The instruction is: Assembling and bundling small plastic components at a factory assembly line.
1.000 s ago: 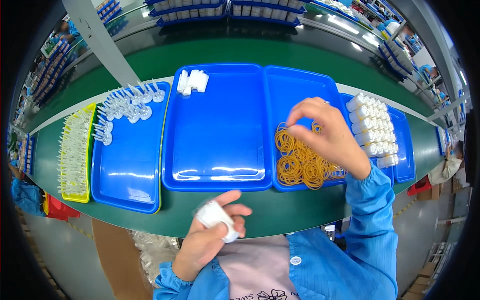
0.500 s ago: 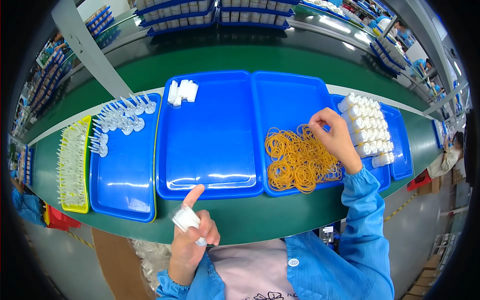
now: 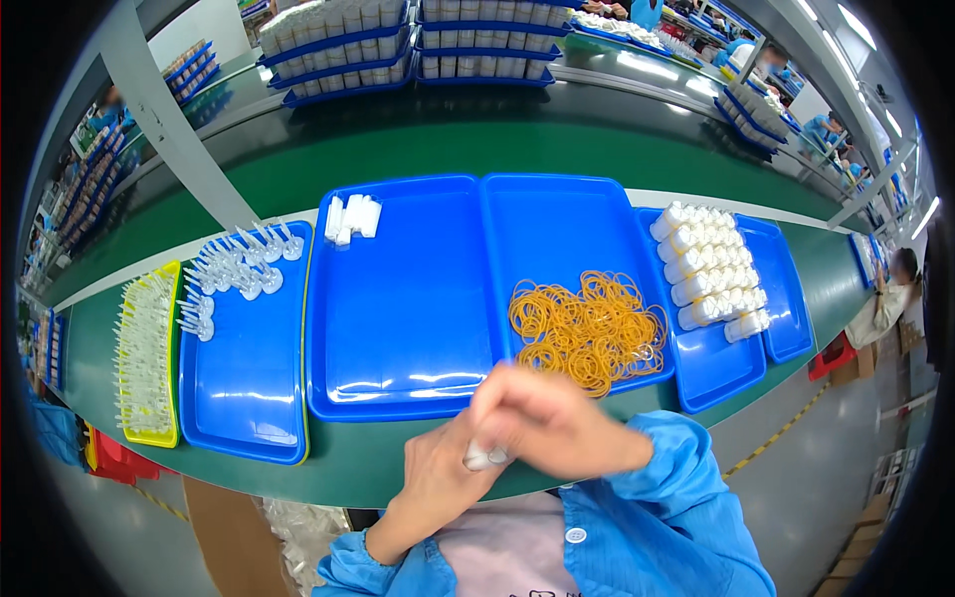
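Note:
In front of my body, my left hand (image 3: 438, 468) is closed around a small white roll (image 3: 485, 459), with only its end showing below the fingers. My right hand (image 3: 557, 428) lies across the top of it, its fingers curled and blurred. Whatever those fingers grip is hidden. Just beyond, a heap of orange-yellow rubber bands (image 3: 587, 333) fills the near part of a blue tray (image 3: 557, 224). Several loose white rolls (image 3: 353, 216) lie in the far left corner of the blue tray (image 3: 403, 308) beside it.
Banded white bundles (image 3: 706, 269) are stacked in a blue tray (image 3: 721, 373) on the right. Clear stemmed plastic parts (image 3: 244, 264) sit in a blue tray (image 3: 244, 388) on the left, beside a yellow tray (image 3: 171, 398) of similar pieces. Stacked blue trays (image 3: 343, 75) stand across the green table (image 3: 418, 139).
My right hand has moved from above the rubber bands down and left onto my left hand. The left hand has shifted right with the white roll. The whole view has tilted slightly.

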Action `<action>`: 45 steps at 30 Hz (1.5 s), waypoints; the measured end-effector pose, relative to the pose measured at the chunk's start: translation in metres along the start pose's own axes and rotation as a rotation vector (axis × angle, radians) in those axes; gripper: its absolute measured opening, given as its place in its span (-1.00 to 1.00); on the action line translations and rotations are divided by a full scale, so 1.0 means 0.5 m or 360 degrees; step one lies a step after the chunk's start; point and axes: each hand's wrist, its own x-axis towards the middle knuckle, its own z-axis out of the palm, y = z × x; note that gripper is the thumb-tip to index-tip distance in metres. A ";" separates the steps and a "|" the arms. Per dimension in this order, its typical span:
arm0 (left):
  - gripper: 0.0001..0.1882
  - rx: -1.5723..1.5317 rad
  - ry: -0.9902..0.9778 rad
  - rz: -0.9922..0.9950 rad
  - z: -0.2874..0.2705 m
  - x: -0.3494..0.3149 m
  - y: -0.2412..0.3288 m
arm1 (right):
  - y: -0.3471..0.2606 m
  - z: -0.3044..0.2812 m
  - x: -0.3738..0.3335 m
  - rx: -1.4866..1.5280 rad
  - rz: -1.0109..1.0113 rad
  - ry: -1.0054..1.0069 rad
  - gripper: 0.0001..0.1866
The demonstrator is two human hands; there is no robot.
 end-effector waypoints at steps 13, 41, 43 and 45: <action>-0.57 -0.2639 0.0014 -0.0389 -0.062 -0.033 -0.026 | 0.027 -0.023 -0.054 -0.1064 -0.0803 -0.0282 -0.90; -0.11 0.0104 0.0148 0.0152 -0.096 -0.048 0.019 | 0.023 -0.052 -0.135 -0.0981 -0.0228 0.0398 -0.60; -0.41 0.0222 0.0508 0.0177 -0.153 -0.029 -0.020 | 0.028 -0.107 -0.177 -0.0852 -0.0341 0.0719 -0.59; -0.64 0.0164 0.0780 0.0048 -0.236 -0.007 -0.096 | 0.028 -0.151 -0.214 -0.0581 -0.0452 0.0988 -0.62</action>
